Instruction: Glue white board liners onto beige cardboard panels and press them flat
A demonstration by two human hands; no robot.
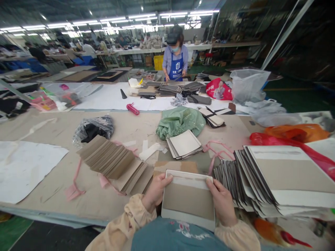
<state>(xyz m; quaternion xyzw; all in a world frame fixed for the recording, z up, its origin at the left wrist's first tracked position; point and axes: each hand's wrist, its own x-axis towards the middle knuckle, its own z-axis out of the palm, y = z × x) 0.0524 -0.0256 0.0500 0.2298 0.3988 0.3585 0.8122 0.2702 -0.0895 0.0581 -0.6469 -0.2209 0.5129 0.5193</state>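
Observation:
Between my two hands I hold a flat rectangular panel (188, 200), with a beige board face and a white border, tilted toward me near my apron. My left hand (158, 188) grips its left edge, thumb on the front near the upper corner. On the opposite edge, my right hand (222, 198) is closed the same way. To the right leans a fanned stack of similar white-bordered panels (290, 174). Left of my hands lies a slanted row of bare brown boards (112, 160). Just beyond the held panel is a piece of brown cardboard (175, 167).
A small pile of white panels (184, 143) lies ahead, beside a green cloth bundle (180, 122). Pink ribbons (75, 181) trail over the table (52, 132). A bottle with orange contents (269, 230) sits at lower right. Across the table, a person in a blue apron (176, 66) stands working.

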